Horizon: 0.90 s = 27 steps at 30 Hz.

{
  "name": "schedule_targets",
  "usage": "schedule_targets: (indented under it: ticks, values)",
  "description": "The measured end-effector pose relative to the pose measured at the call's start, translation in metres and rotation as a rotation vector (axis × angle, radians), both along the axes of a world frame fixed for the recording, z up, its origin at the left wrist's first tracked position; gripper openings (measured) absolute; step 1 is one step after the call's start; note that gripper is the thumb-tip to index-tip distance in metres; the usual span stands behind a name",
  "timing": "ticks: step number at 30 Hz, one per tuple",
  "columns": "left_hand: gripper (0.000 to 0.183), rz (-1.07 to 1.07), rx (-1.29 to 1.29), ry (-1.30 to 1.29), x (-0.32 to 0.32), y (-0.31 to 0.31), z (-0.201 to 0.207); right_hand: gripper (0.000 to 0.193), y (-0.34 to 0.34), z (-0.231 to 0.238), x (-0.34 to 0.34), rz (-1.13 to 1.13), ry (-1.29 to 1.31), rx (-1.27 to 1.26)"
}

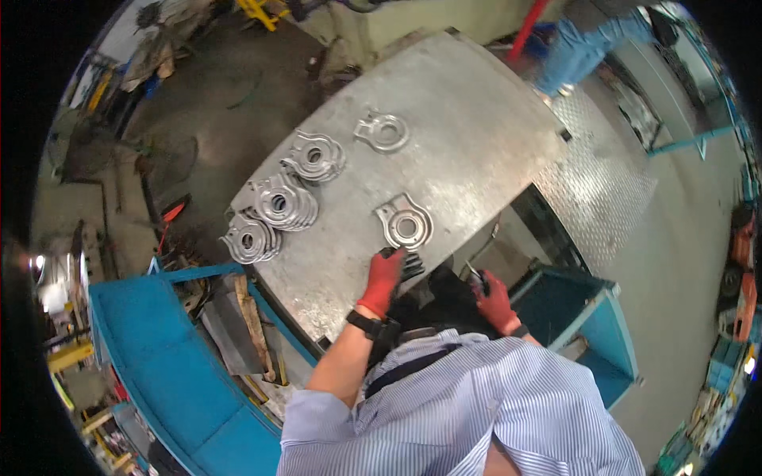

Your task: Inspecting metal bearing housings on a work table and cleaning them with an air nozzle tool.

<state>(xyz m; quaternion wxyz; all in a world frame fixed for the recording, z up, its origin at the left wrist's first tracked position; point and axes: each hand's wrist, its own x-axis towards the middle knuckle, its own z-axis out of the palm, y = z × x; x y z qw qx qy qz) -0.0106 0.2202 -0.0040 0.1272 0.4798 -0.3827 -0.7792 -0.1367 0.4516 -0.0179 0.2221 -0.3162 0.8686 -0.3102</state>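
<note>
Head: nearest plate (398, 216) beyond left fingers (412, 266)

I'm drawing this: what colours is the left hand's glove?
The glove is red, with black on the fingers, best seen in the head view.

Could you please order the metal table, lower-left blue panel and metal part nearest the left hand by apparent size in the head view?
1. Metal table
2. Blue panel
3. Metal part

Table (476, 127): bare metal, smooth, dull sheen, scuffed. Stacked flanged parts (298, 208) along its left edge: glossier metal, ridged. Floor plate (609, 190) right of it: metal, rough raised tread. Left glove (383, 284) at its near edge: matt red cloth.
</note>
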Motion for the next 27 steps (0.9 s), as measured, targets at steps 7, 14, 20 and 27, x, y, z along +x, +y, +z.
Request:
schedule_targets:
  ticks: [7, 14, 20, 27]
  values:
    - [0.056, -0.527, -0.860, -0.701, 0.009, -0.019, 0.038, 0.050, -0.025, 0.011, 0.021, 0.041, -0.103, 0.066]
    - [0.072, -0.519, -0.865, -0.851, -0.027, -0.026, 0.002, 0.046, -0.053, 0.020, 0.016, 0.112, -0.117, 0.073]
    - [0.068, -0.469, -0.754, -0.710, -0.018, -0.031, -0.049, 0.040, -0.057, 0.006, 0.017, 0.125, -0.037, 0.023]
    - [0.064, -0.496, -0.721, -0.616, -0.017, -0.037, -0.055, 0.037, -0.060, 0.006, 0.013, 0.154, -0.082, 0.080]
